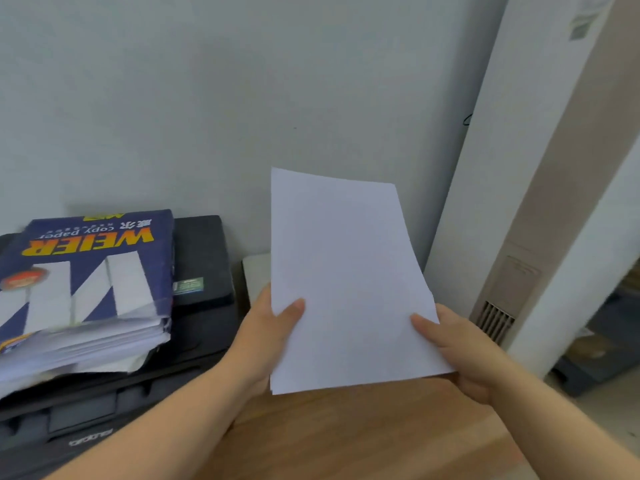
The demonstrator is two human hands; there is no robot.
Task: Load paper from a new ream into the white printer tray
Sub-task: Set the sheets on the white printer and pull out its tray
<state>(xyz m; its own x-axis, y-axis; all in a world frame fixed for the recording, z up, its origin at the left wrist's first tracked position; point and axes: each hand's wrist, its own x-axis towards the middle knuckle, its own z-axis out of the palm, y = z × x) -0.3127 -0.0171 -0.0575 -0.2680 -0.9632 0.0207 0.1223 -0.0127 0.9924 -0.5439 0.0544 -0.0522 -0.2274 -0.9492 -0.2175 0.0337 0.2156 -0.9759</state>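
Observation:
A thin stack of white paper is held upright in front of me over the wooden table. My left hand grips its lower left edge, thumb on the front. My right hand grips its lower right edge the same way. An opened blue ream with loose sheets spilling from its near end lies on top of a black printer at the left. A white object, perhaps the white printer, shows behind the held paper; most of it is hidden.
The wooden table top runs under my hands. A grey wall stands close behind. A tall white and beige standing unit with a vent fills the right side. Dark bins sit on the floor at the far right.

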